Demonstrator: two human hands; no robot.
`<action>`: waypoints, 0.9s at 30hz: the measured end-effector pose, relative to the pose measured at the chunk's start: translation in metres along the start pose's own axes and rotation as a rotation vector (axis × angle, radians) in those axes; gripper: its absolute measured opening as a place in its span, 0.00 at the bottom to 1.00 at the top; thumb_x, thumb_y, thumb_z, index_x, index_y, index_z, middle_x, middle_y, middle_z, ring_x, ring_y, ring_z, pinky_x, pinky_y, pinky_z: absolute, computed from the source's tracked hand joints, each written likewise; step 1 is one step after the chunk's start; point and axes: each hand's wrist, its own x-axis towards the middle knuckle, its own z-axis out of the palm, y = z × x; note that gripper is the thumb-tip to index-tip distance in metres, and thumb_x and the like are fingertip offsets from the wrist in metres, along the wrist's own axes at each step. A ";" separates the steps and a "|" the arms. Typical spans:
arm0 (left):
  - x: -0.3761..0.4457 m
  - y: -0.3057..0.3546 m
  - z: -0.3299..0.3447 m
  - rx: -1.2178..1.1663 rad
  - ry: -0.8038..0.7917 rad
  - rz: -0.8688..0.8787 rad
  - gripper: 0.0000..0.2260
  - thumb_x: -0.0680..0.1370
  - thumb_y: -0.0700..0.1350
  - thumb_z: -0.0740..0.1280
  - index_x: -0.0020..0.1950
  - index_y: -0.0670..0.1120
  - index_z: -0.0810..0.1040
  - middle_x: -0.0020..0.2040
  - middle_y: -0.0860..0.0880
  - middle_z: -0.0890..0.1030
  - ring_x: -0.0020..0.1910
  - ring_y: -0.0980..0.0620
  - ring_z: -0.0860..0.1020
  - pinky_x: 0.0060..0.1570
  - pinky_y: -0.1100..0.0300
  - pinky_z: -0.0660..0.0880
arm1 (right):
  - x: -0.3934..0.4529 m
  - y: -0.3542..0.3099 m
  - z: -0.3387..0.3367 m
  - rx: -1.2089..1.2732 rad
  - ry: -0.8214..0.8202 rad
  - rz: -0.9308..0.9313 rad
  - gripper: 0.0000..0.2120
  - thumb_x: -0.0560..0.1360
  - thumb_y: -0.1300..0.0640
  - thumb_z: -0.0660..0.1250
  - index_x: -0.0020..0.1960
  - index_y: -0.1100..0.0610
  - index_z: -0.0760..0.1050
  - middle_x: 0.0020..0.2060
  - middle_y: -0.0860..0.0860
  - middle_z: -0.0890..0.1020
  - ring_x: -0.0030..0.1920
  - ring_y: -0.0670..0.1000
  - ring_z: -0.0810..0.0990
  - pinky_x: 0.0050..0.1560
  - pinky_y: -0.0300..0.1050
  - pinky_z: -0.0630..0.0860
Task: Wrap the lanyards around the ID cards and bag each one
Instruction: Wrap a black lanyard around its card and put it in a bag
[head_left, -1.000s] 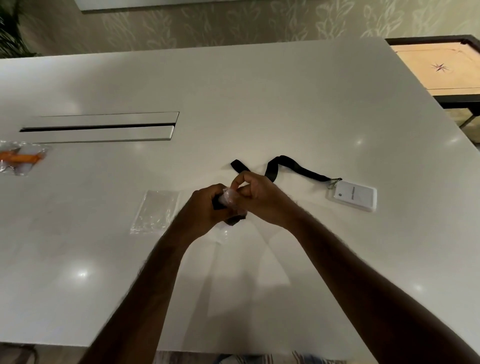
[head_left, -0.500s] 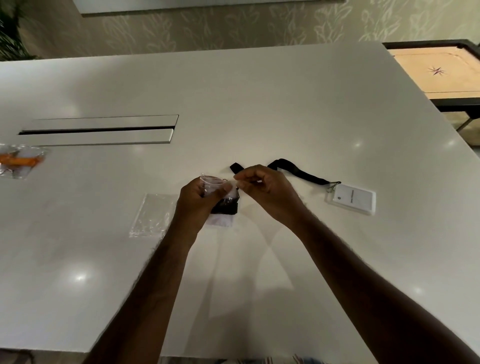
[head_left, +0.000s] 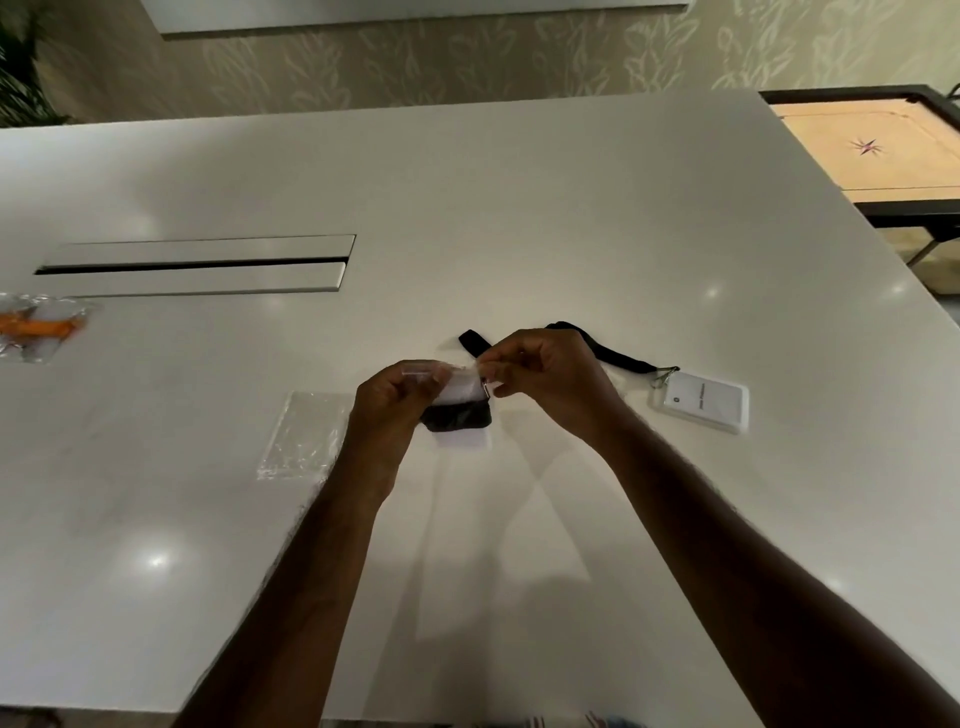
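Left hand: the left hand (head_left: 395, 400) curls its fingers and thumb round the top left edge of the clear bag (head_left: 460, 405), pinching it just above the table.
Right hand: the right hand (head_left: 545, 382) pinches the bag's top right edge between thumb and forefinger, the other fingers curled in; the two hands almost touch over the bag's mouth.
Bagged card: inside the clear bag sits a white ID card with a black lanyard wound round its lower half; a small metal clip shows at the bag's right edge.
Change: half a second ago the left hand held the bag's mouth up and rounded open; now the mouth is drawn flat between the two pinches, and the bundle sits lower in the bag.
Loose card: right of the clear bag, well apart, a second ID card (head_left: 701, 401) lies flat on the white table (head_left: 519, 218), unmoved.
Writing: that card bears a small round mark and one line of print, too small to read.
Loose lanyard: its black lanyard (head_left: 618, 358) runs from the card's clip leftward behind the right hand, its end showing just beyond the clear bag.
Spare bag: an empty bag (head_left: 306, 434) lies flat left of the clear bag.
Far left: a finished bag (head_left: 36, 327), apparently holding an orange lanyard, lies at the table's left edge.
Slot: a cable slot (head_left: 197, 265) is set into the table beyond the spare bag.
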 end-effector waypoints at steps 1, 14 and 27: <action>0.000 -0.001 0.000 -0.007 -0.003 -0.002 0.10 0.76 0.52 0.74 0.54 0.49 0.87 0.53 0.44 0.87 0.56 0.42 0.84 0.54 0.49 0.82 | 0.000 -0.001 0.000 0.004 0.006 0.000 0.03 0.77 0.64 0.76 0.50 0.59 0.87 0.42 0.55 0.89 0.44 0.52 0.88 0.47 0.47 0.86; -0.001 0.000 0.004 -0.038 0.028 -0.015 0.06 0.80 0.47 0.72 0.53 0.49 0.88 0.52 0.45 0.88 0.53 0.47 0.86 0.53 0.53 0.82 | 0.002 -0.005 -0.008 -0.054 -0.046 0.005 0.09 0.78 0.68 0.73 0.51 0.56 0.78 0.43 0.52 0.85 0.40 0.50 0.88 0.42 0.50 0.87; 0.001 0.001 0.005 -0.065 0.072 -0.035 0.02 0.78 0.46 0.75 0.47 0.50 0.88 0.46 0.47 0.88 0.45 0.52 0.87 0.40 0.60 0.82 | -0.002 0.002 -0.008 -0.066 -0.044 0.116 0.04 0.81 0.61 0.73 0.47 0.57 0.85 0.39 0.50 0.88 0.42 0.51 0.88 0.44 0.49 0.87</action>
